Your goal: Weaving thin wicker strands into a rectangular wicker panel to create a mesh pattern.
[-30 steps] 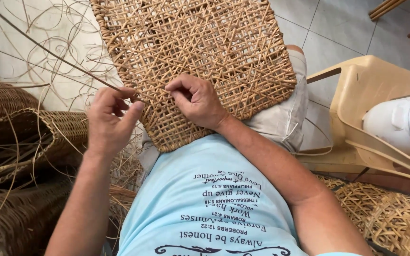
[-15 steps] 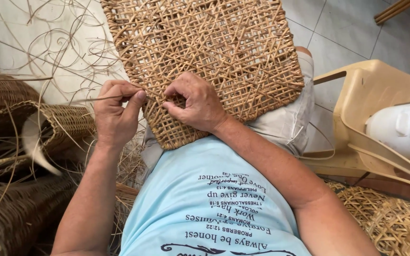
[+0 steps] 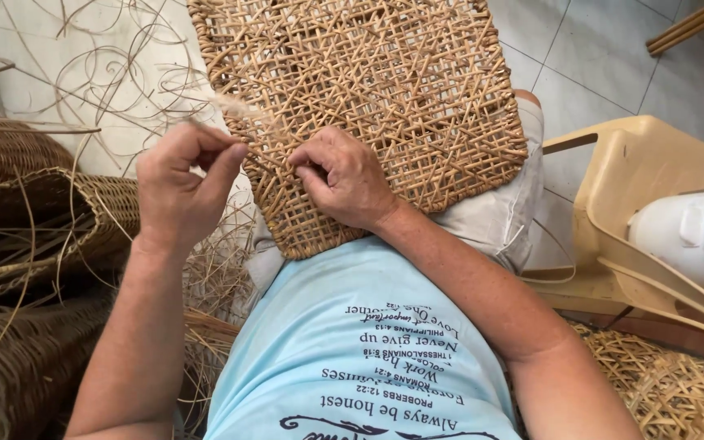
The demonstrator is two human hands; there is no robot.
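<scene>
On the person's lap lies one woven cane panel [image 3: 368, 98], open lattice, tan, tilted up away from the body and resting on the pale shorts [image 3: 499, 220]. Two hands, both the person's own. Left hand [image 3: 181, 191] sits just off the panel's left edge, thumb and forefinger pressed together, pinching one thin cane strand [image 3: 226, 106]; the strand is blurred above the fingers. Right hand [image 3: 344, 179] lies on the panel's lower part, fingers curled, tips pressed into the weave; cannot tell if it grips a strand. One light blue shirt [image 3: 352, 350] carries dark printed lines, a block of text across the chest, seen upside down. Left: two dark wicker baskets [image 3: 50, 220], stacked close, beside loose cane curls [image 3: 107, 73] on the tiled floor [image 3: 605, 65], too many to count. Right: one cream plastic chair [image 3: 653, 171] with one white cylinder [image 3: 686, 236], metal-rimmed, lying on it. Lower right: one more woven piece [image 3: 678, 391].
</scene>
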